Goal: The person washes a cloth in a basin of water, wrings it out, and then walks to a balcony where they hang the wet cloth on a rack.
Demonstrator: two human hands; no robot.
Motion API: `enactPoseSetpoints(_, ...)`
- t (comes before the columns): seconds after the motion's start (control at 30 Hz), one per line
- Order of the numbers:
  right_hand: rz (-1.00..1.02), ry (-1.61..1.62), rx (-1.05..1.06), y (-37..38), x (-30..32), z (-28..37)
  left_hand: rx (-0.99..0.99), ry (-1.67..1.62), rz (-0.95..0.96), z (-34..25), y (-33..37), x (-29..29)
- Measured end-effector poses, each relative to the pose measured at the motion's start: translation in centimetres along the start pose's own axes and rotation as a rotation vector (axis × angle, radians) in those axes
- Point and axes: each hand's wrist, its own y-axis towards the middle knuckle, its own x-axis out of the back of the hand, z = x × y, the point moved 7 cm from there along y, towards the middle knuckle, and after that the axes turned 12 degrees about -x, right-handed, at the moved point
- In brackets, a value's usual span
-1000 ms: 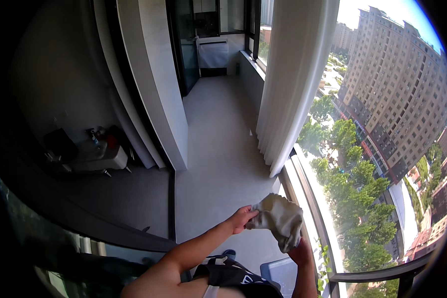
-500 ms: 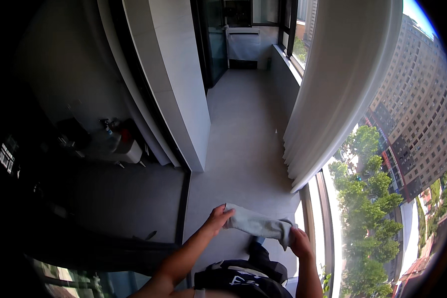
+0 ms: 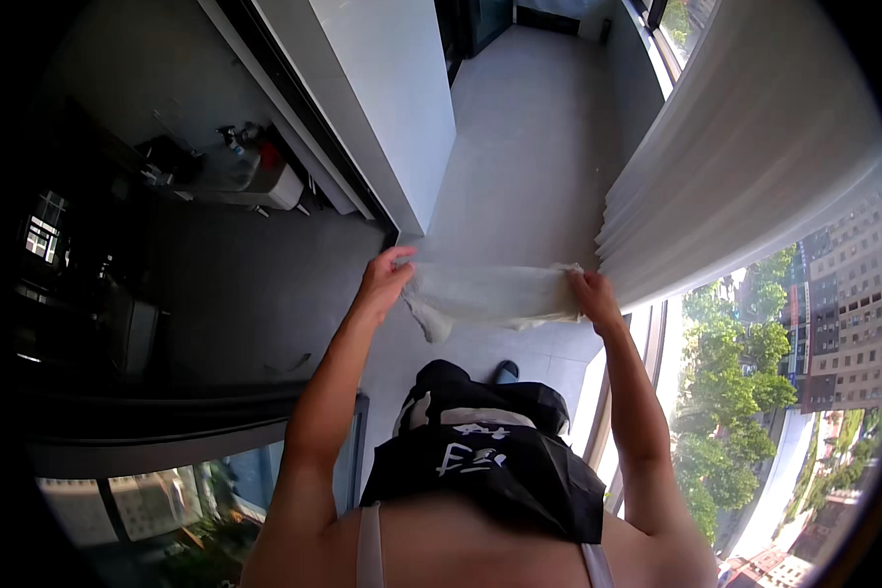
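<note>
- Two ends of a pale, thin fabric cloth [image 3: 505, 292] are pinched: one by the bare left hand [image 3: 386, 282], one by the bare right hand [image 3: 596, 296].
- Wide spacing likely holds it taut (its left end droops) above the smooth grey floor [image 3: 529, 167].

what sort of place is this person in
Probably an enclosed balcony, high up: a long white curtain hangs on the right, treetops are seen from above outside, and a narrow strip of pale floor runs ahead.
</note>
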Motion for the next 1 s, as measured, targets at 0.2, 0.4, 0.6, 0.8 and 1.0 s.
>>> enactPoseSetpoints(0.2, -0.052, 0.1, 0.123, 7.2, 1.8, 5.7, -0.23, 0.373, -0.036, -6.3, 5.8, 1.7)
enactPoseSetpoints(0.4, 0.214, 0.423, -0.093, 9.1, -0.2, 8.1, -0.24, 0.508, -0.1, -6.5, 9.1, 2.2)
enactPoseSetpoints(0.6, 0.443, 0.29, -0.097, 13.7, -1.4, 7.8, 0.108, -0.012, -0.087, -2.0, 10.8, 2.4)
enactPoseSetpoints(0.8, 0.362, 0.187, -0.123, 18.3, -1.5, 8.1, 0.194, -0.227, -0.076, -1.0, 13.1, 2.4)
enactPoseSetpoints(1.0, 0.607, 0.23, 0.008, 19.6, -2.3, 10.5, 0.051, 0.092, 0.094, -3.0, 14.7, 0.9)
